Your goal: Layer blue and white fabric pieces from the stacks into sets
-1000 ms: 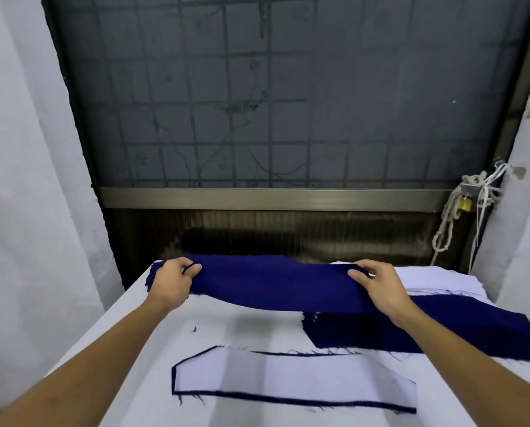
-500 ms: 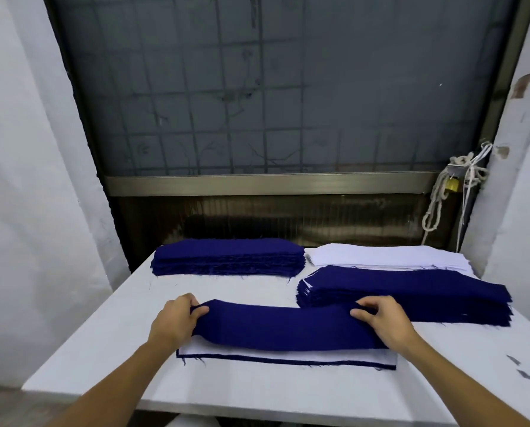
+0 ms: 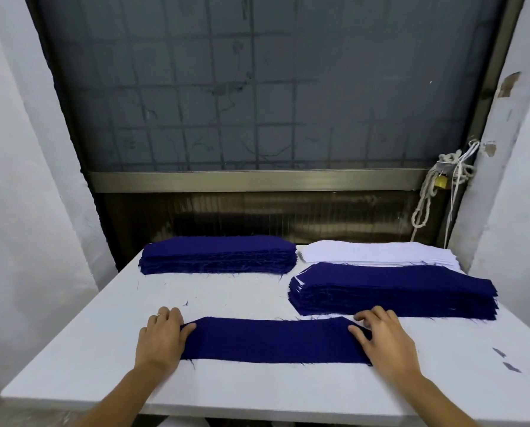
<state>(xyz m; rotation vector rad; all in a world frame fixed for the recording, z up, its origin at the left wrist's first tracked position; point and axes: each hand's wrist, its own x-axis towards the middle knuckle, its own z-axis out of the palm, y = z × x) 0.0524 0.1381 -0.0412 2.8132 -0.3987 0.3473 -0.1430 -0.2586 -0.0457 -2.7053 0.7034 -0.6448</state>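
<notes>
A long dark blue fabric piece (image 3: pixel 273 340) lies flat near the table's front edge. Whatever is under it is hidden. My left hand (image 3: pixel 162 340) rests flat on its left end with the thumb on the cloth. My right hand (image 3: pixel 383 340) lies on its right end, fingers spread. A thick blue stack (image 3: pixel 219 254) sits at the back left. Another blue stack (image 3: pixel 393 291) sits at the right, just behind the laid piece. A white stack (image 3: pixel 377 254) lies behind that one.
The white table (image 3: pixel 226 291) stands against a dark gridded window. Two small fabric scraps (image 3: pixel 504 359) lie at the right front. A knotted rope with a padlock (image 3: pixel 439 183) hangs at the right wall. White walls close in on both sides.
Both hands carried the blue piece from the back left stack down to the front and laid it over the blue-edged white piece, which is now covered. The fingers have flattened out.
</notes>
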